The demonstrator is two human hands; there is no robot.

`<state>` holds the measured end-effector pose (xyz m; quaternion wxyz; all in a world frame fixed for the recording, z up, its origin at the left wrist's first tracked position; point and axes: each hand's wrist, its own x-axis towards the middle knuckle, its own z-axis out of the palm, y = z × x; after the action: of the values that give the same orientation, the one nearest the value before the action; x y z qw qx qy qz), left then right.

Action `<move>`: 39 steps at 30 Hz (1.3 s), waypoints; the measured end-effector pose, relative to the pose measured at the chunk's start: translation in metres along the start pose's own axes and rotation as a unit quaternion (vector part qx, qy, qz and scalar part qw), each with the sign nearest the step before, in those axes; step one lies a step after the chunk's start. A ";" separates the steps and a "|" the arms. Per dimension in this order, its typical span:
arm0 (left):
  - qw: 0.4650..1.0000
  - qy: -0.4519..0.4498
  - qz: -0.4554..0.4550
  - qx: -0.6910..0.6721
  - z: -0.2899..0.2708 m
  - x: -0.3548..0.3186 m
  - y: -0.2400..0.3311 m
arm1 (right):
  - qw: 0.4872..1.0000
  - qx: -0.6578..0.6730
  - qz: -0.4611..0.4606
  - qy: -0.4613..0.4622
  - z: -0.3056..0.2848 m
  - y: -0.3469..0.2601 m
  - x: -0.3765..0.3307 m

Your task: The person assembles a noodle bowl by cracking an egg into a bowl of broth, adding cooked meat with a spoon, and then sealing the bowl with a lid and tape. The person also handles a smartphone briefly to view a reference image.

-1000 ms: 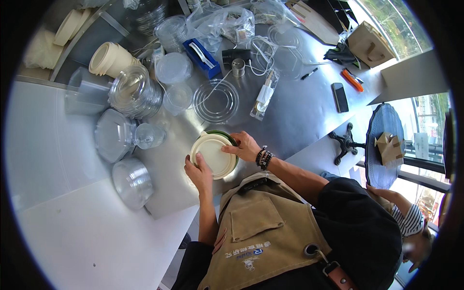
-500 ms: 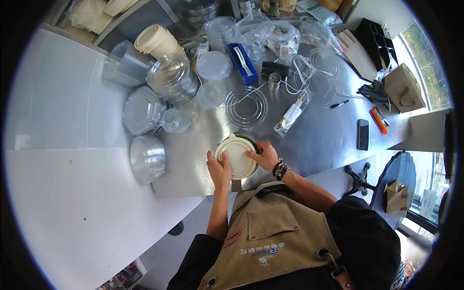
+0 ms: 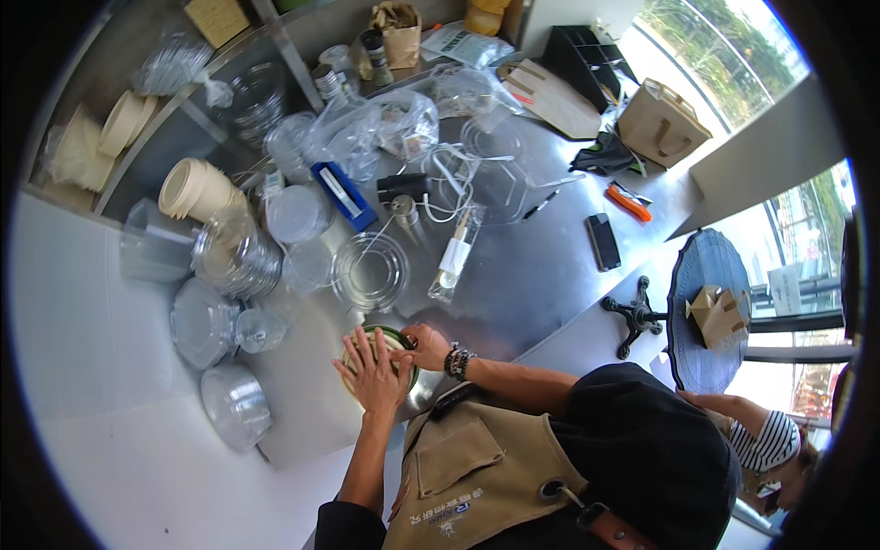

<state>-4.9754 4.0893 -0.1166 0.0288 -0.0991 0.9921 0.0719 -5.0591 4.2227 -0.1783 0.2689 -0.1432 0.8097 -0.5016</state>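
Observation:
A round bowl with a green rim and a cream lid over it rests at the near edge of the metal counter. My left hand lies flat across the lid, fingers spread, and hides most of it. On the bowl's right side my right hand is closed around the rim, with beaded bracelets at the wrist. Just beyond the bowl lies a clear round plastic lid.
Stacked clear lids, a clear bowl and cream paper bowls stand left. Farther back are a blue box and plastic bags. A phone and an orange cutter lie right. Another person's striped sleeve shows lower right.
My left hand has moved from the lid's left edge to lie flat over its top. My right thumb has come off the lid's top toward the rim. The whole view has turned and shifted.

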 end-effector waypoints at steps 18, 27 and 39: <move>1.000 0.005 -0.007 -0.029 -0.011 0.002 0.000 | 0.968 0.206 0.119 -0.079 -0.039 0.015 0.010; 0.838 0.067 -0.157 -0.518 -0.029 0.130 -0.002 | 0.927 -0.237 -0.183 0.224 -0.139 -0.008 0.151; 0.613 -0.059 -0.365 -0.698 -0.006 0.311 -0.017 | 0.924 -0.285 -0.251 0.051 -0.141 -0.057 0.249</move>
<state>-5.2764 4.0119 -0.1353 0.0333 -0.4387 0.5202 0.7320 -5.3455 4.1754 -0.1508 0.0406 -0.3870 0.8684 -0.3074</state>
